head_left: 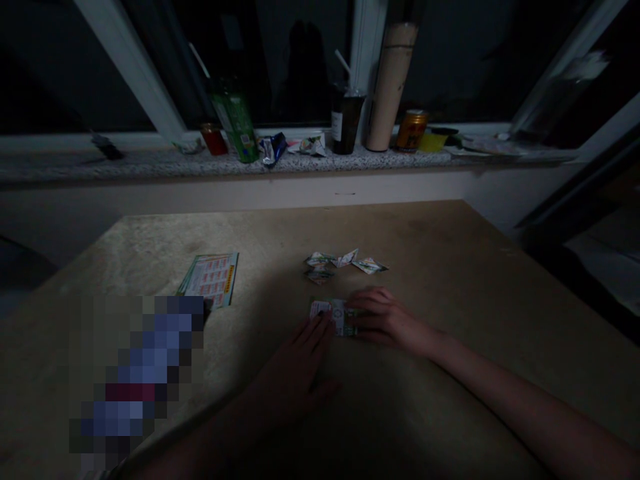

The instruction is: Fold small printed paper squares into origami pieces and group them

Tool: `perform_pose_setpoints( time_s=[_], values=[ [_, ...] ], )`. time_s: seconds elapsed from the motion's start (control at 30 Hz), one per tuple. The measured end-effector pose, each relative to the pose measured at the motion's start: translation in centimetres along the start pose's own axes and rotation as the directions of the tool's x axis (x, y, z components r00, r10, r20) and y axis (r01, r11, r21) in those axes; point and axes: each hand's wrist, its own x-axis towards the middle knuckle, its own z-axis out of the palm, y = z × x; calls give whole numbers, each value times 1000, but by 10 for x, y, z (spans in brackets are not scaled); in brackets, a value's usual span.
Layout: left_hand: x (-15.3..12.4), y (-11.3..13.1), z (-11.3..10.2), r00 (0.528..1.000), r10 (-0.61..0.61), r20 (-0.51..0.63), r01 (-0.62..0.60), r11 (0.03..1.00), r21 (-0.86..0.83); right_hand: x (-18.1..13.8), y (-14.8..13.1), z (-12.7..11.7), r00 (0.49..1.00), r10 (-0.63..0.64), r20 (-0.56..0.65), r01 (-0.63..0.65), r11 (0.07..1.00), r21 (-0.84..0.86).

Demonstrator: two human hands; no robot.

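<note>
A small printed sheet of paper (339, 316), green and white, lies flat on the table in front of me. My left hand (305, 357) rests on its left part with the fingers stretched out and the thumb apart. Across its right end lie the spread fingers of my right hand (387, 319), palm down. Both hands hide parts of the sheet. Just beyond, several small folded paper pieces (370, 265) with pointed corners sit close together.
A printed calendar card (213, 277) lies at the left, by a blue pixelated area (155, 360). On the windowsill (300, 162) stand a green bottle (237, 127), a dark cup with a straw (346, 123), a tall beige flask (393, 90) and an orange can (411, 132).
</note>
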Motion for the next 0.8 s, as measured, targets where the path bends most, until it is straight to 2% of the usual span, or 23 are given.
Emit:
perform_pose_setpoints(
  time_s=[0.4,0.6,0.8],
  values=[
    [-1,3,-1,999,-14,-45,12,998,-59,15,-6,4,981,177,-77,-164,974,158],
    [-3,3,-1,999,-30,-31,27,996,-80,27,-8,11,942,318,-111,-323,946,-23],
    [-3,4,-2,999,-22,-35,19,996,-84,34,-7,19,943,324,-74,-332,928,-167]
  ],
)
